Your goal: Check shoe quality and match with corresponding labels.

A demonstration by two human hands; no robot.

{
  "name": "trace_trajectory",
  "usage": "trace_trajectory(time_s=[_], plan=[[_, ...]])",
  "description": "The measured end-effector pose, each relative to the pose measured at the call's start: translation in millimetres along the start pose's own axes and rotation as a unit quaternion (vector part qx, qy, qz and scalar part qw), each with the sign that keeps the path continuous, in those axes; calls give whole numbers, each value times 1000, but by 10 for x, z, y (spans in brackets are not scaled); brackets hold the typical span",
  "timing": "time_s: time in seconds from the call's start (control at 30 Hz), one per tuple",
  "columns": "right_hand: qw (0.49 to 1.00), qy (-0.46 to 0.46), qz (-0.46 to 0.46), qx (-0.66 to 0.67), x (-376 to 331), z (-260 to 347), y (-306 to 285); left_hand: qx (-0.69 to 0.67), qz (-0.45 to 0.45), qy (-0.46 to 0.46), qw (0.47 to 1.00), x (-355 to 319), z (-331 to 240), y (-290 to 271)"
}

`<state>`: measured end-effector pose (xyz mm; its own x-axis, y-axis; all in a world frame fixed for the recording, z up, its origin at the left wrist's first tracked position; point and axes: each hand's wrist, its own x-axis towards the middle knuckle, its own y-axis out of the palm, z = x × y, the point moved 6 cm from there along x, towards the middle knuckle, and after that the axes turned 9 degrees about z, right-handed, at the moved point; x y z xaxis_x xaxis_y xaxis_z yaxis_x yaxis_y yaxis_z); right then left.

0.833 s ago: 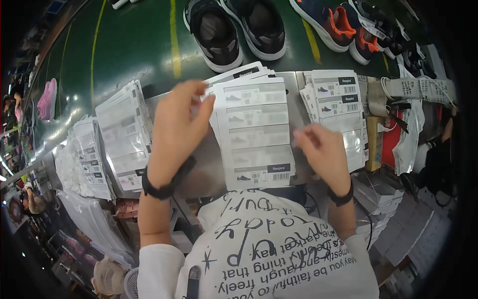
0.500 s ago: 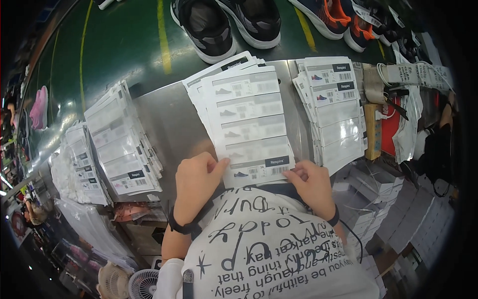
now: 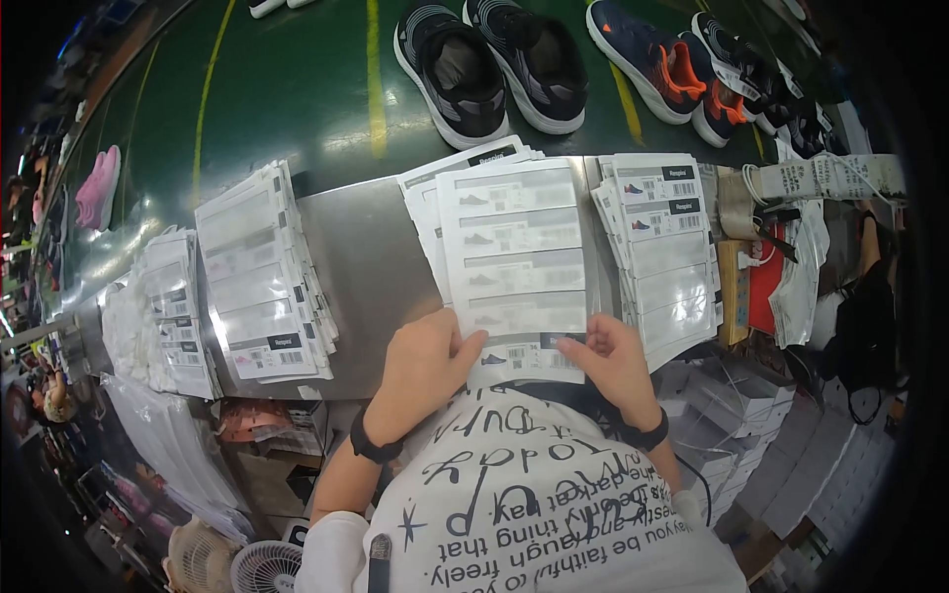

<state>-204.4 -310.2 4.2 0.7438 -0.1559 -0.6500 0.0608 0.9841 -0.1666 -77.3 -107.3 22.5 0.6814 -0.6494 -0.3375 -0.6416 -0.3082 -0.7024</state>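
A white sheet of shoe-box labels (image 3: 514, 242) lies on top of a small pile of such sheets right in front of me. Its upper rows look pale; the bottom label (image 3: 519, 356) still shows a dark box and a small shoe picture. At the sheet's lower left edge, my left hand (image 3: 425, 366) is closed, thumb on top and fingers mostly hidden. My right hand (image 3: 615, 364) is also closed, pinching the right end of the bottom label and covering part of its print. Whether that label's corner is lifted cannot be made out.
Label piles stand left (image 3: 262, 277) and right (image 3: 657, 257) on the metal table edge (image 3: 346, 257). Beyond, on the green surface, are black shoes (image 3: 450, 74) and navy-orange shoes (image 3: 647, 64). A power strip (image 3: 733, 282) is at right; a fan (image 3: 267, 568) sits lower left.
My right hand has shifted inward over the right end of the bottom label and now hides more of its print. The whole view has tilted, so the table things sit lower.
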Motion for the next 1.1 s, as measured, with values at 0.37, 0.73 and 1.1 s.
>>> trace_trajectory(time_s=[0.37, 0.73, 1.1], plan=[[965, -228, 106, 79, -238, 941, -23, -641, -45, 9, 766, -16, -206, -475], [795, -415, -300, -325, -491, 1290, 30, -511, -176, 45, 840, -128, -352, -738], [764, -540, -169, -311, -921, 1366, -106, -264, -379, 82, 883, -84, -272, -882]])
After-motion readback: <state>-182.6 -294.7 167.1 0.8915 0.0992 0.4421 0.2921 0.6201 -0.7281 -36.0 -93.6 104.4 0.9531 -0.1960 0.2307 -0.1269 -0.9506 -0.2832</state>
